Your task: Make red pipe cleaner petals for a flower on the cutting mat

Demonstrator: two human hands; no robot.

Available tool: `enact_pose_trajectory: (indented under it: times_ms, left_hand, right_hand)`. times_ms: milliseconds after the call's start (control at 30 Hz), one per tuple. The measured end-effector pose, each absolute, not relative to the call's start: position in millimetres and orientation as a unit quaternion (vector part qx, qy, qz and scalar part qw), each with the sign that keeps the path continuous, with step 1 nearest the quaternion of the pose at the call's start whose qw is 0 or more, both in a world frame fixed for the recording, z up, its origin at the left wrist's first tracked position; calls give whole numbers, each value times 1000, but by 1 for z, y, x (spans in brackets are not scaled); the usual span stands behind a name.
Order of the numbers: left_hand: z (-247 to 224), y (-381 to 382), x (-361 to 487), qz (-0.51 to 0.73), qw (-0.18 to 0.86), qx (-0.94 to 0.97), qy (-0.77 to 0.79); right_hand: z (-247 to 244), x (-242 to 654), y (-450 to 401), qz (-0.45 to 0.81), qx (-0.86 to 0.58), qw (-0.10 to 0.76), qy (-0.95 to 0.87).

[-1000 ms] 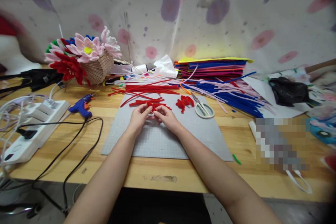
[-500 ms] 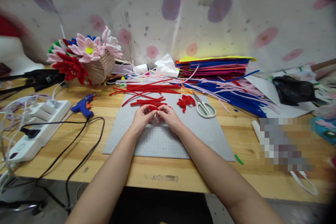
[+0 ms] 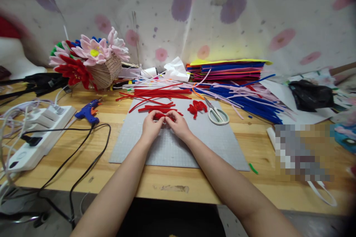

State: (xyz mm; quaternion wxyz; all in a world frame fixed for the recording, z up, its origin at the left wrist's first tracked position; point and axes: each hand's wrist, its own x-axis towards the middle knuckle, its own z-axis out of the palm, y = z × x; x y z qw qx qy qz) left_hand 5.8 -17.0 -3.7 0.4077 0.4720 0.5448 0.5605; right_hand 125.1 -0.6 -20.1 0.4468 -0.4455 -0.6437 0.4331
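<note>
Over the grey cutting mat (image 3: 172,152), my left hand (image 3: 152,126) and my right hand (image 3: 178,125) meet with their fingertips together. Both are closed, pinching a red pipe cleaner (image 3: 159,116) that my fingers mostly cover, so its shape is unclear. Just beyond them lie loose red pipe cleaners (image 3: 155,107). To the right of my right hand rests a small cluster of bent red pipe-cleaner pieces (image 3: 197,108). Beside that cluster, scissors (image 3: 218,114) with pale handles lie on the mat's edge.
On the left are a blue glue gun (image 3: 88,112), a white power strip (image 3: 41,137) and looping black cables. A basket of pipe-cleaner flowers (image 3: 107,72) stands behind. Blue pipe cleaners (image 3: 250,103) and stacked coloured bundles (image 3: 226,72) fill the back right.
My fingertips have shifted slightly and drawn closer around the red pipe cleaner, and less of it shows. The things on the table stay where they were.
</note>
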Motion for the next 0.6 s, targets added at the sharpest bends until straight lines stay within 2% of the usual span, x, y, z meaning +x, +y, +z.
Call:
enact_pose_trajectory:
  times_ms: [233, 400, 500, 600]
  left_hand:
    - [-7, -14, 2, 578, 372, 471, 553]
    - [-5, -14, -1, 583, 333, 485, 560]
    - [-2, -13, -1, 600, 390, 440, 543]
    - [3, -14, -1, 586, 483, 385, 524]
  right_hand:
    - [-23, 126, 2, 430, -444, 424, -662]
    - [-22, 129, 7, 495, -423, 359, -669]
    - [-18, 130, 7, 518, -419, 335, -667]
    - [-14, 130, 4, 533, -407, 346, -656]
